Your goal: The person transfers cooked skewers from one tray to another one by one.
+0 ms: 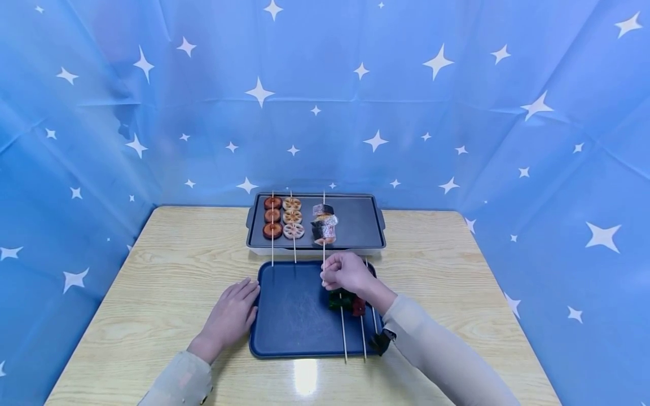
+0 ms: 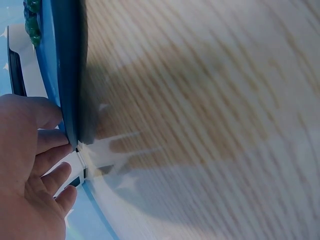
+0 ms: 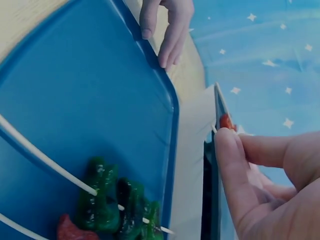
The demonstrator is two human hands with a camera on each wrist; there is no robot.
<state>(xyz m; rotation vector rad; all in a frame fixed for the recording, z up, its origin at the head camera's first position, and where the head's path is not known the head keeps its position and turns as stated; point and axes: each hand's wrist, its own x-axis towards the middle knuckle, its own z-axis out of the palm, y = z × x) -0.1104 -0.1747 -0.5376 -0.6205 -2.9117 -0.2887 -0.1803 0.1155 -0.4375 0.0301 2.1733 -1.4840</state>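
Observation:
My right hand (image 1: 351, 275) pinches the lower stick of a skewer of fish chunks (image 1: 325, 228) with silvery dark skin. Those chunks are at the middle of the black griddle (image 1: 358, 223); whether they touch its surface I cannot tell. In the right wrist view, thumb and index finger meet on the stick, and the hand hides most of the food. My left hand (image 1: 228, 316) rests by the left edge of a blue tray (image 1: 294, 310). Its fingers touch the rim, fairly straight, in the left wrist view.
Left on the griddle lie a skewer of reddish-brown round slices (image 1: 272, 216) and a lotus root skewer (image 1: 293, 217). Under my right arm, the tray's right side bears a green pepper skewer (image 3: 97, 200), a red-piece skewer (image 1: 358, 306) and another stick (image 1: 374, 321), partly hidden.

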